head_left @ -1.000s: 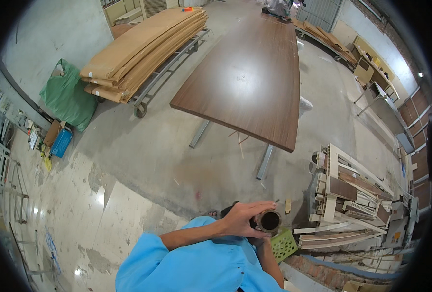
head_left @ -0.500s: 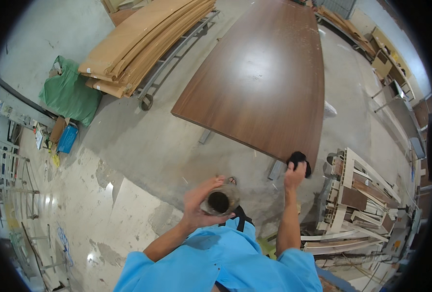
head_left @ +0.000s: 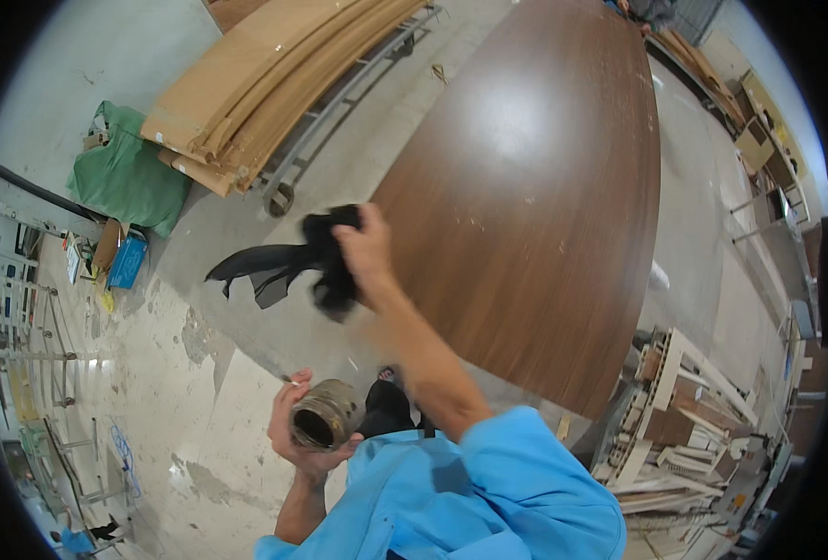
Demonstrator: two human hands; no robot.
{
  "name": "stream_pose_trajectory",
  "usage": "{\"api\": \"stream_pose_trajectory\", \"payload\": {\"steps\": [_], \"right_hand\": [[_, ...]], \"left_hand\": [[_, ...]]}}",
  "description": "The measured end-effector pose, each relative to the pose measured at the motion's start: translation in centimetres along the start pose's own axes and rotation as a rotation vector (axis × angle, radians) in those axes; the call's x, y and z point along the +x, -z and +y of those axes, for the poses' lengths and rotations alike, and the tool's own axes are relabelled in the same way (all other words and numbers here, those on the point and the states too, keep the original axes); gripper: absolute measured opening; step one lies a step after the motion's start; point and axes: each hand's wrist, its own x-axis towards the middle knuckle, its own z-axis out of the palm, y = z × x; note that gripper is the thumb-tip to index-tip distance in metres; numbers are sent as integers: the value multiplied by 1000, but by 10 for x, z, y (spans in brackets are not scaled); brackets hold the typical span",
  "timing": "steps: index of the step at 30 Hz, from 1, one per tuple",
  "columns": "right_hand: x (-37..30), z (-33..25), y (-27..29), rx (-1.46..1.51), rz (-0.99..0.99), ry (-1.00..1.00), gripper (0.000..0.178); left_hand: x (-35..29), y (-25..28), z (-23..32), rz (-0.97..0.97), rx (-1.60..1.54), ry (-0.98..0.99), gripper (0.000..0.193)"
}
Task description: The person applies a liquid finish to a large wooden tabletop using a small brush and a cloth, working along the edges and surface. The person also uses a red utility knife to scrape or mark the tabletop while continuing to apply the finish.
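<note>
My left hand (head_left: 292, 429) is wrapped round a stained, grimy jar (head_left: 328, 413), tilted so its dark mouth faces me. A thin pale stick (head_left: 289, 380) pokes out by its fingers; I cannot tell what it is. Farther forward, my right hand (head_left: 365, 252) grips a bunched black cloth (head_left: 330, 257), with loose strips trailing off to the left. Cloth and hand are at the left edge of a large brown wood-grain panel (head_left: 535, 224); whether the cloth touches the panel I cannot tell. My right forearm crosses in front of the panel's near left corner and hides it.
Long tan boards (head_left: 255, 79) lie stacked on a wheeled metal cart (head_left: 339, 103) at the far left. Beside them stand a green sack (head_left: 125, 173) and a blue box (head_left: 128, 259). Pale frames and offcuts (head_left: 689, 420) are heaped at the right. A person (head_left: 652, 11) shows partly beyond the panel.
My right hand has swept the black cloth from the panel's near right corner across to its left edge. My left hand has moved left with the jar, which now tilts more.
</note>
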Motion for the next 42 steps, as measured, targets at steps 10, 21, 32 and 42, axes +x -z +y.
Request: {"api": "stream_pose_trajectory", "payload": {"steps": [10, 21, 32, 42], "right_hand": [[-39, -23, 429, -1185, 710, 45, 43], [42, 80, 13, -868, -248, 395, 27], [29, 10, 165, -1053, 635, 138, 28], [221, 46, 327, -1508, 528, 6, 58]], "left_hand": [[108, -45, -74, -155, -79, -175, 86], [234, -56, -167, -266, -135, -126, 89], [302, -90, -206, -368, -204, -74, 84], [275, -110, -185, -245, -101, 8, 88]]}}
